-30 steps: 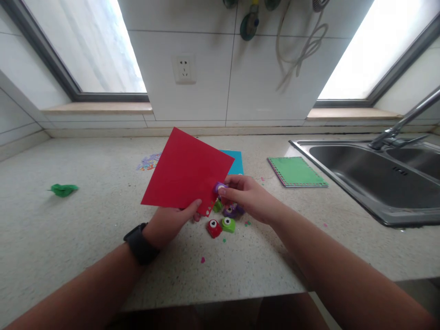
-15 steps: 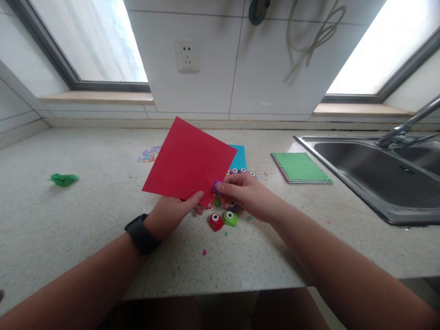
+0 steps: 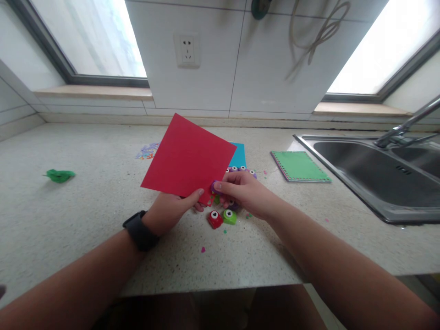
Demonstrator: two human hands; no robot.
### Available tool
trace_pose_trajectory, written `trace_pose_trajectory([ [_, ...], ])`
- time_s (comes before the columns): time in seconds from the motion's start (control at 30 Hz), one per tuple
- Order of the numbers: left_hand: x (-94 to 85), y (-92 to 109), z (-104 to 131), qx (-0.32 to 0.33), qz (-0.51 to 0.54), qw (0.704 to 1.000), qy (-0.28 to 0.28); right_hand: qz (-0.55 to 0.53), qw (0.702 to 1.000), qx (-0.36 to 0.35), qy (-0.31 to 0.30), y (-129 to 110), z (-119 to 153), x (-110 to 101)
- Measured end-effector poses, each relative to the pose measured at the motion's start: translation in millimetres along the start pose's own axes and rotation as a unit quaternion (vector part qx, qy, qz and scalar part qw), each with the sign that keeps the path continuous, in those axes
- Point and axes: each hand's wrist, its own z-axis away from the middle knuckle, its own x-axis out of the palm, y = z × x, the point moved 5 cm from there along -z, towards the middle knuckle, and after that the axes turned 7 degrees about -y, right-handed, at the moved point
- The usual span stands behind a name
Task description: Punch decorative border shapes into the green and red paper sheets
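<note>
A square red paper sheet (image 3: pixel 189 158) is tilted above the counter, its lower edge pinched by my left hand (image 3: pixel 173 206), thumb on top. My right hand (image 3: pixel 242 190) grips a small purple paper punch (image 3: pixel 215 186) at the sheet's lower right edge. Small cut-out holes show along that edge near the lower corner. Just below lie a red punch (image 3: pixel 215 219) with a heart mark and a green punch (image 3: pixel 229 217) with a star or flower mark. More purple punches (image 3: pixel 242 169) sit behind my right hand, partly hidden by it.
Blue paper (image 3: pixel 238 155) lies behind the red sheet. A stack of green-topped paper (image 3: pixel 301 166) is left of the steel sink (image 3: pixel 364 176). Colourful paper bits (image 3: pixel 147 151) and a crumpled green piece (image 3: pixel 59 175) are on the left. Small scraps dot the counter (image 3: pixel 85 220).
Both hands keep their hold on the sheet and the purple punch. The whole view has shifted slightly, with the things on the counter a little higher in the picture.
</note>
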Motion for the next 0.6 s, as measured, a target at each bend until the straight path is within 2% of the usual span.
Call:
trace_pose_trajectory([
  [0.3, -1.1, -0.7, 1.4, 0.000, -0.004, 1.000, 0.003, 0.037, 0.999, -0.012, -0.019, 1.6, -0.7, -2.4],
  [0.6, -2.6, 1.3, 1.0, 0.015, -0.028, 0.999, 0.012, 0.055, 0.998, -0.012, -0.011, 0.3, -1.1, -2.8],
])
